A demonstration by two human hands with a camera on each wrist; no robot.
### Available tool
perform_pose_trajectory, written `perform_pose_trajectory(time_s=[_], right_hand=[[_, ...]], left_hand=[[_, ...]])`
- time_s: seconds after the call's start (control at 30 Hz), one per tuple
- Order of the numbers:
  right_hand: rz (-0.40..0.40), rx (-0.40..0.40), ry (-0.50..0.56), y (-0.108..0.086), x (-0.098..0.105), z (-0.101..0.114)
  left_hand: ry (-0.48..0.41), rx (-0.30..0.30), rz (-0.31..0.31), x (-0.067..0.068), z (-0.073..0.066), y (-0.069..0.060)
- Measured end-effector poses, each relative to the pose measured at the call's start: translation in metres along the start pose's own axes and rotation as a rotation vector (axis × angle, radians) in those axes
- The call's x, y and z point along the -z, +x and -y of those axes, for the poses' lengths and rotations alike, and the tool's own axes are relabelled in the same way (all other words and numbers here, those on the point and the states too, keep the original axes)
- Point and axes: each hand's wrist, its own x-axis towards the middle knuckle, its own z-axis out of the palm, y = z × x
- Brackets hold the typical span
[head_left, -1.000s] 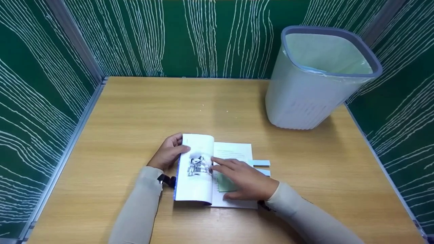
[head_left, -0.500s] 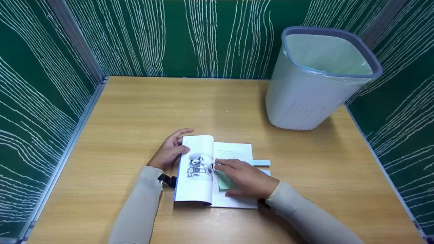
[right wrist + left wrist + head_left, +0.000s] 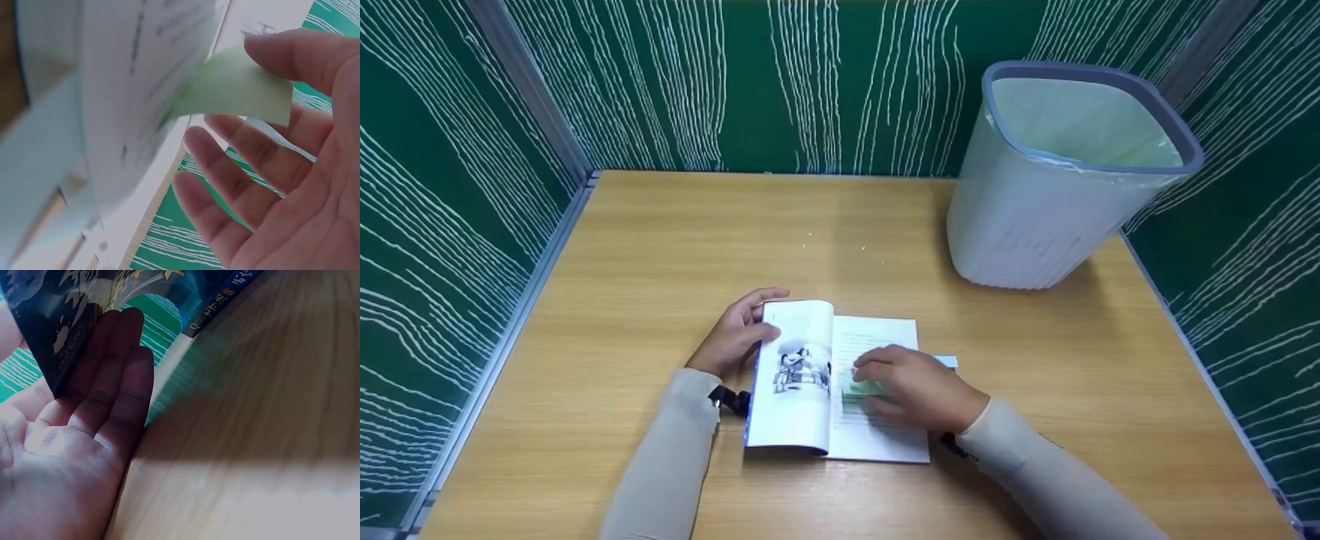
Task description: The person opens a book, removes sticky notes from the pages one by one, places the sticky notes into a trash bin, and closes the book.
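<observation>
Green sticky note [image 3: 242, 90] lifts into the right hand's pinch

In the lower middle of the head view, the note is over the right-hand page of a spread book [image 3: 877, 444], partly covered by the right hand [image 3: 922, 386]. Half a second ago that hand lay spread across it, fingertips reaching close to the book's gutter. Now the hand has drawn toward the right of the frame with its fingers bent, and lines of print show just under the note's lower edge.

The right wrist view gives the grip: thumb and index finger hold one edge, the other fingers loosely bent and apart. The note bows between that grip and the page; its far edge seems to meet the paper, though blur there leaves the contact uncertain. My reading is that the note is part-way through being peeled off.

The left hand [image 3: 729, 337], at centre-left, has hardly changed over that half-second: thumb on the illustrated page, fingers behind the cover, holding that side raised. This probably steadies the book against the pull.

One pale blue strip [image 3: 945, 361] pokes out beyond the book's right edge; the lower one seen earlier is now hidden by the right hand.
</observation>
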Motion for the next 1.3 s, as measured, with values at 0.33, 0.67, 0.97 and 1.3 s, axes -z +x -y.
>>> perform_pose_trajectory(time_s=[0.33, 0.67, 0.97, 1.3], right_hand=[[-0.101, -0.03, -0.038, -0.003, 0.009, -0.004], [-0.099, -0.065, -0.04, -0.004, 0.015, -0.005], [-0.121, -0.064, -0.04, -0.006, 0.021, -0.007], [-0.144, -0.042, -0.044, -0.007, 0.031, -0.009]], left_hand=[[-0.016, 0.002, 0.004, 0.0, 0.001, 0.001], [-0.017, -0.005, 0.022, 0.001, 0.002, 0.001], [0.015, 0.025, -0.014, -0.001, 0.001, 0.0], [0.001, 0.018, -0.014, -0.003, -0.001, -0.002]])
